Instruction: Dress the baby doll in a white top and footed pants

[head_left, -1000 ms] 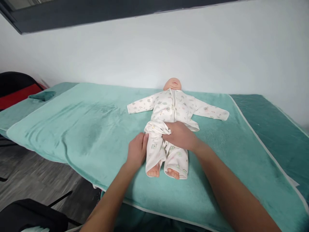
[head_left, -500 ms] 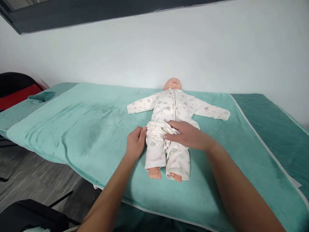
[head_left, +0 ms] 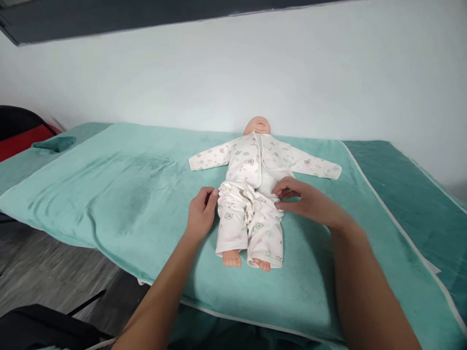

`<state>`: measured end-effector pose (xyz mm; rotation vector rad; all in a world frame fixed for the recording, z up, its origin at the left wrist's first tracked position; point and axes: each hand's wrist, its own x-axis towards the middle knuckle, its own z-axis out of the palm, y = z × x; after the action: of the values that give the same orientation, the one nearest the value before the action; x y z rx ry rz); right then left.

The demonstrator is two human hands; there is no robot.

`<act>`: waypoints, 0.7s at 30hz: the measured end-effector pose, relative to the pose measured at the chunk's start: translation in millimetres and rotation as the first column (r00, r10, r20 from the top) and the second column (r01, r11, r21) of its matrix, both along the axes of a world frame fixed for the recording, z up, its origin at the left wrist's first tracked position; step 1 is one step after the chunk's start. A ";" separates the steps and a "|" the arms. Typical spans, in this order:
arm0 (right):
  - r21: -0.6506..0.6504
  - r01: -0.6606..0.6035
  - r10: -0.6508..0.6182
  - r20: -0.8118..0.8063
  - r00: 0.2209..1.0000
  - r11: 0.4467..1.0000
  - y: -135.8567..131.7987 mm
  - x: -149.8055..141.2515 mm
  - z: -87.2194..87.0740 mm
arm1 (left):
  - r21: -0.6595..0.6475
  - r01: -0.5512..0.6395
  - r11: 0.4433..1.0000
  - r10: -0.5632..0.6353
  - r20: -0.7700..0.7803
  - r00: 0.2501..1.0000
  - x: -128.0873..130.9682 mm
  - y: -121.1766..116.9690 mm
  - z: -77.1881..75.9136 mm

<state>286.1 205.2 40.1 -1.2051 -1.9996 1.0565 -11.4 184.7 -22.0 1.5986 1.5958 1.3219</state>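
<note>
A baby doll (head_left: pixel 257 125) lies on its back, its head toward the wall and its bare feet toward me. It wears a white printed baby top (head_left: pixel 244 155) with arms spread; the front is partly parted at the lower right. White printed baby pants (head_left: pixel 233 221) cover its legs, bunched at the waist. My left hand (head_left: pixel 203 209) is closed on the left edge of the waistband. My right hand (head_left: pixel 297 197) bends at the waistband's right edge, fingers curled and thumb below, pinching the cloth there. Its fingertips are partly hidden by the fabric.
The doll lies on a light green plush cover (head_left: pixel 146 194) with white edging, over a darker green one (head_left: pixel 386 180). A white wall (head_left: pixel 219 78) stands right behind. A black chair (head_left: pixel 40 328) is at lower left, and a black and red chair (head_left: pixel 22 131) farther left.
My right hand has moved from the middle of the waistband to its right edge, and its fingers have curled. My left hand stays at the left edge. The view has shifted slightly.
</note>
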 end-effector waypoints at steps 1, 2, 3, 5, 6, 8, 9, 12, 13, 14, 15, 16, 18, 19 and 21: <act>-0.004 -0.015 0.015 0.010 1.000 1.000 0.2 -0.8 0.7 | 0.034 0.023 0.999 -0.023 0.012 1.000 -0.3 0.7 -0.3; -0.007 -0.024 0.024 0.022 0.999 1.000 0.2 -1.9 1.7 | 0.073 0.048 0.996 -0.050 0.021 0.999 -0.6 1.6 -0.3; -0.003 -0.027 0.027 0.034 0.999 1.000 0.0 -3.2 2.7 | 0.110 0.076 0.991 -0.080 0.023 0.997 -0.9 2.5 -0.2; 0.026 -0.027 0.025 0.060 0.998 0.999 -0.8 -6.0 3.4 | 0.148 0.157 0.976 -0.160 0.007 0.987 -1.5 4.4 0.3; 0.048 -0.023 0.020 0.071 0.997 0.999 -1.1 -7.7 3.0 | 0.146 0.204 0.968 -0.207 0.006 0.978 -1.9 5.3 0.5; 0.099 0.004 -0.013 0.093 0.996 0.995 -1.4 -11.6 0.3 | 0.127 0.278 0.952 -0.286 0.048 0.957 -2.7 6.4 0.5; 0.126 0.029 -0.042 0.102 0.994 0.992 -1.2 -13.7 -1.7 | 0.121 0.296 0.947 -0.307 0.084 0.948 -3.2 6.5 0.2; 0.236 0.124 -0.151 0.103 0.983 0.964 0.6 -19.7 -8.0 | 0.124 0.300 0.946 -0.317 0.162 0.934 -5.4 5.3 -0.5; 0.285 0.163 -0.195 0.086 0.977 0.945 1.6 -21.1 -9.9 | 0.126 0.304 0.944 -0.322 0.162 0.933 -6.2 4.4 -0.3; 0.336 0.212 -0.245 0.059 0.968 0.918 2.7 -22.2 -11.7 | 0.128 0.316 0.940 -0.334 0.155 0.930 -7.1 3.4 0.1; 0.381 0.265 -0.297 0.027 0.955 0.886 3.9 -23.0 -13.4 | 0.133 0.333 0.933 -0.351 0.147 0.925 -7.8 2.4 0.8; 0.416 0.315 -0.344 -0.004 0.939 0.853 5.0 -23.4 -15.0 | 0.139 0.352 0.925 -0.371 0.140 0.918 -8.4 1.5 1.8; 0.462 0.382 -0.406 -0.052 0.912 0.800 7.0 -23.9 -17.9 | 0.151 0.380 0.912 -0.400 0.138 0.906 -8.8 0.2 4.0; 0.480 0.396 -0.415 -0.070 0.907 0.783 7.6 -24.2 -19.1 | 0.154 0.383 0.911 -0.405 0.147 0.902 -8.8 -0.2 5.1; 0.506 0.386 -0.389 -0.106 0.915 0.771 8.2 -25.2 -21.0 | 0.145 0.375 0.915 -0.398 0.180 0.900 -8.5 -0.5 7.0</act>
<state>261.0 213.4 19.1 -1.2319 -1.7592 0.2728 -19.9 184.2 -14.9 1.6729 1.0299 1.3180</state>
